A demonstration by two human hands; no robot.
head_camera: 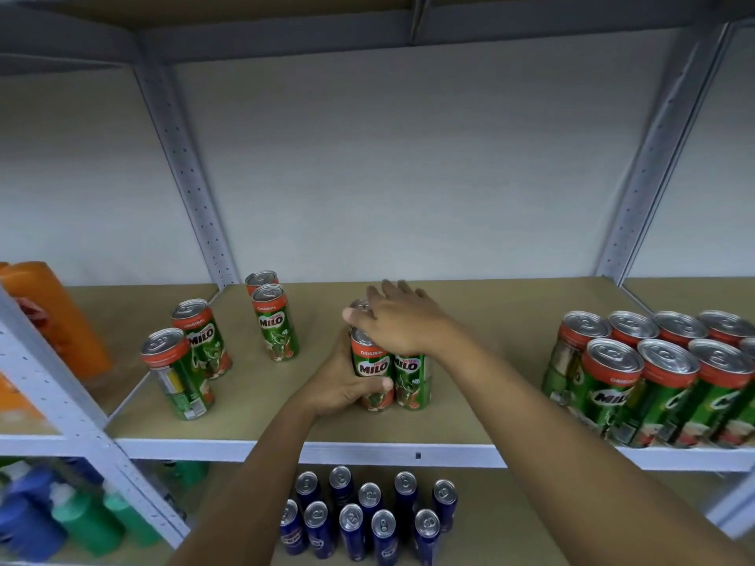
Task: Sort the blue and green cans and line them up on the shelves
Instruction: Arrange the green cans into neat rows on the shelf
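Two shelves [310,451] cross the frame, green cans [653,381] massed at right centre, blue cans [367,516] at lower centre. Mid-frame, the left hand [339,386] curls round a green can [371,371]; the right hand [402,320] lies over a neighbouring can [412,381], fingers loosely spread. Four loose cans [275,322] stand at left centre.
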